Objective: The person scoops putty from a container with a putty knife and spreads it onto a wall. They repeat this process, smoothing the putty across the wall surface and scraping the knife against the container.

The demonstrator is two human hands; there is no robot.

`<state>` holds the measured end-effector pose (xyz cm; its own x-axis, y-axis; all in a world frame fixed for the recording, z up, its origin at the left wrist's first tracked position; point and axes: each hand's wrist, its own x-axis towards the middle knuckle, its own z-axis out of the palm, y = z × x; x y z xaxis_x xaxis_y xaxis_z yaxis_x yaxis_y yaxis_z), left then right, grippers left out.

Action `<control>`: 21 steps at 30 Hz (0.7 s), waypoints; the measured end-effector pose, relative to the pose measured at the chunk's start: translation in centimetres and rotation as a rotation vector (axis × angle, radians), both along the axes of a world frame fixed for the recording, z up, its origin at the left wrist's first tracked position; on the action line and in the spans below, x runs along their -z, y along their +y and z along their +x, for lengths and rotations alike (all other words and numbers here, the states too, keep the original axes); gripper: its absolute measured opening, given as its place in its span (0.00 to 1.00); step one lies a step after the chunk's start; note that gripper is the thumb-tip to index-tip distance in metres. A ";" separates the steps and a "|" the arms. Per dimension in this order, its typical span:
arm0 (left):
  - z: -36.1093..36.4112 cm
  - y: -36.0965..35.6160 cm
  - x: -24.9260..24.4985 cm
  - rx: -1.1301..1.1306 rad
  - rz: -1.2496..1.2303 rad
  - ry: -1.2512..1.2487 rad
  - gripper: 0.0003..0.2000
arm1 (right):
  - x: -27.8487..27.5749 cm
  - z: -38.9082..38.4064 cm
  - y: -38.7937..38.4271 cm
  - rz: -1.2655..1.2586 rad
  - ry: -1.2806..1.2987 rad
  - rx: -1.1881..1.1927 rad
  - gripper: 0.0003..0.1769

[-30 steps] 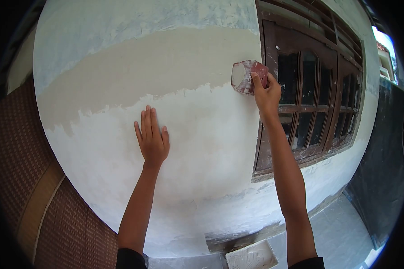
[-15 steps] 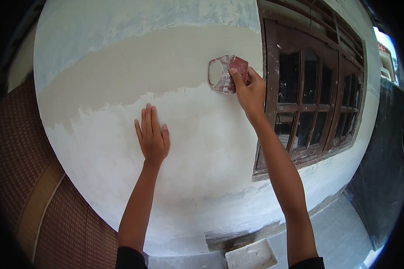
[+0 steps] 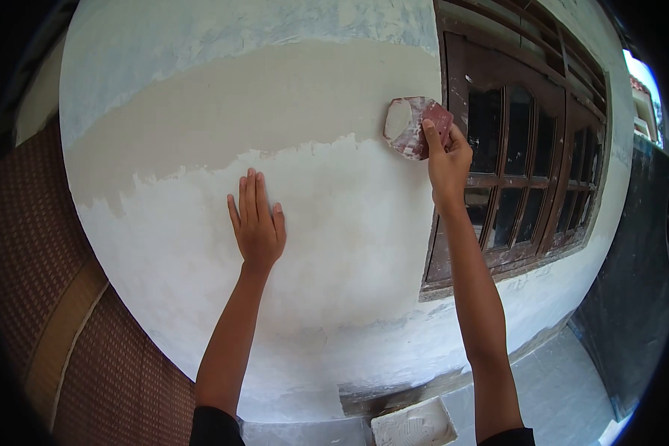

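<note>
My right hand (image 3: pixel 452 165) grips a reddish putty scraper (image 3: pixel 437 117), thumb on its near face. White paste is smeared over the scraper, with a pale lump of putty (image 3: pixel 398 119) at its left side. The scraper is at the wall beside the window frame's left edge. My left hand (image 3: pixel 260 227) lies flat on the white wall (image 3: pixel 334 245), fingers pointing up and slightly spread, holding nothing. Above it, a darker beige band of putty (image 3: pixel 275 97) with a ragged lower edge runs across the wall.
A brown wooden window (image 3: pixel 490 178) with glass panes takes up the wall's right side. On the grey floor (image 3: pixel 550 379) below stands a tray (image 3: pixel 416 425) with white paste in it. Woven brown panelling (image 3: pixel 126 357) is at left, a dark sheet (image 3: pixel 624 282) at right.
My right hand has moved the scraper to the right along the wall, up to the window frame. My left hand has stayed in place on the wall.
</note>
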<state>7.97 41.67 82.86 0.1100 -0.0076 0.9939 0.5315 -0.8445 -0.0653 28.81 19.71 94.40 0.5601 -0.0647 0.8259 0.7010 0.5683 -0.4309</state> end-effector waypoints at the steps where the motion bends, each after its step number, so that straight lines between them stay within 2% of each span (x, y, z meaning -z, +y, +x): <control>1: 0.0 0.0 0.0 -0.003 -0.004 0.000 0.29 | -0.2 -1.3 1.0 0.000 0.002 -0.002 0.13; 4: -0.1 0.0 -0.1 0.014 0.010 -0.005 0.28 | -0.5 -3.1 3.0 -0.092 -0.096 -0.018 0.15; 6: -0.1 0.1 -0.1 0.012 0.015 -0.002 0.28 | -0.6 -2.7 3.8 -0.196 -0.107 0.161 0.16; 9: -0.1 0.1 -0.1 0.012 0.010 -0.004 0.28 | -0.7 -1.1 2.1 -0.184 -0.005 0.239 0.17; 13: -0.1 -0.1 0.0 0.011 -0.001 -0.004 0.29 | 0.1 2.6 -0.7 -0.063 0.115 0.193 0.17; 16: 0.1 -0.1 0.0 0.010 0.007 -0.015 0.28 | 0.2 3.7 -1.4 0.072 0.046 0.089 0.16; 21: 0.0 0.1 -0.1 -0.004 0.022 -0.009 0.28 | 0.0 -0.2 1.5 -0.024 0.003 0.058 0.16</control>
